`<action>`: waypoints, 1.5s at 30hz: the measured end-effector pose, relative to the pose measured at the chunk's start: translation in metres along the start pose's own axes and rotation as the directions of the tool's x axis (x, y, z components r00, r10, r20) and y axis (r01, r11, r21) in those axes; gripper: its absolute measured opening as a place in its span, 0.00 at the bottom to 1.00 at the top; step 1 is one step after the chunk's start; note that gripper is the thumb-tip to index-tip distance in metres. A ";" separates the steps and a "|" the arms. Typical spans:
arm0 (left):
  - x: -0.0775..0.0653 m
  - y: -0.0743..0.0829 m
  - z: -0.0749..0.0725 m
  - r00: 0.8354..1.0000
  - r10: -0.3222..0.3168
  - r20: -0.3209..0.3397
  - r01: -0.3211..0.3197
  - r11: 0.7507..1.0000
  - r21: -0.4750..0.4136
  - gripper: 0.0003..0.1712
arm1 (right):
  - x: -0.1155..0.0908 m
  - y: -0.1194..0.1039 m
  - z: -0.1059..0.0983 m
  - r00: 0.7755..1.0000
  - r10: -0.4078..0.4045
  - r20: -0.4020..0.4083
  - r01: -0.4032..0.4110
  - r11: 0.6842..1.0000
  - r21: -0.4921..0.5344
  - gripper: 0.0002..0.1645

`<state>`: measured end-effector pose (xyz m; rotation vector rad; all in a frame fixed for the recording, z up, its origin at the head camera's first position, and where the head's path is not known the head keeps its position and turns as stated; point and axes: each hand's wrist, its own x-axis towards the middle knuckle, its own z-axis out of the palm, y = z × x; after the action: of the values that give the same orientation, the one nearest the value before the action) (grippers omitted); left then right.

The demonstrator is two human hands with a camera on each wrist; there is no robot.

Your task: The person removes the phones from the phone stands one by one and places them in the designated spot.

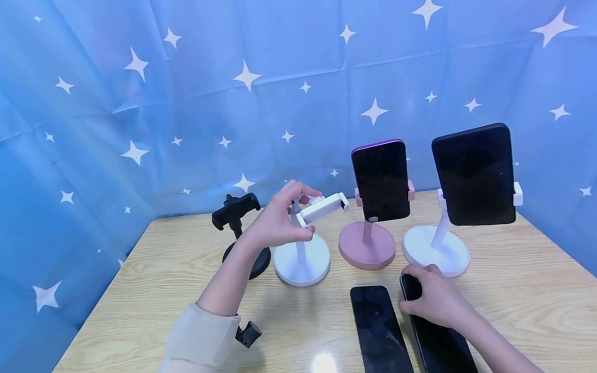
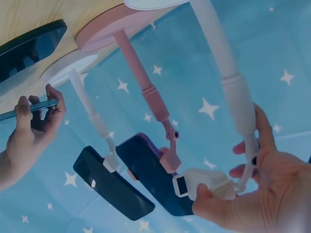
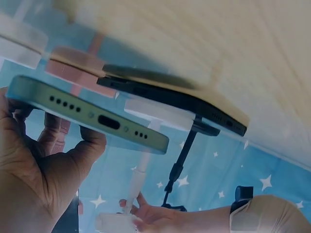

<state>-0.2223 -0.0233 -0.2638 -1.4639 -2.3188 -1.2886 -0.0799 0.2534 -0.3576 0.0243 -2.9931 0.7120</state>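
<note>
Phone (image 1: pixel 444 351) we grip in our right hand (image 1: pixel 435 298) is to the right of the white holder (image 1: pixel 321 210) our left hand (image 1: pixel 280 220) pinches.

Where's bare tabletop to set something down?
Bare tabletop lies left of the black stand, between the left sleeve and the left flat phone, and right of the far-right white stand. Crowded: between that phone and the right phone, which the right hand grips.

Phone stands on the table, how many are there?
4: a black stand farthest left, a white stand gripped by the left hand, a pink stand right of that, and a second white stand farthest right.
</note>
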 end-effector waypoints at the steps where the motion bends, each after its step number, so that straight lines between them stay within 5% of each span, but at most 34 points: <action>1: 0.000 -0.002 0.000 1.000 0.004 -0.006 -0.004 1.000 0.004 0.29 | 0.001 0.001 0.001 1.000 -0.003 0.002 0.003 1.000 -0.003 0.31; 10: 0.004 -0.013 0.000 0.997 0.008 -0.079 -0.009 1.000 -0.012 0.28 | 0.004 0.002 0.009 1.000 -0.001 0.015 0.001 1.000 -0.017 0.30; 32: 0.013 -0.028 0.008 0.973 -0.159 -0.170 0.144 0.985 -0.098 0.29 | 0.015 0.008 0.018 0.994 0.044 0.101 -0.035 0.996 -0.088 0.35; 45: 0.011 -0.032 0.011 0.957 -0.179 -0.228 0.128 0.967 -0.220 0.30 | 0.017 0.010 0.019 0.996 0.005 0.091 0.006 0.993 -0.114 0.36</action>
<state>-0.2502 -0.0138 -0.2843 -1.1093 -2.2276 -1.6873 -0.0981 0.2536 -0.3779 0.0529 -3.1153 0.5523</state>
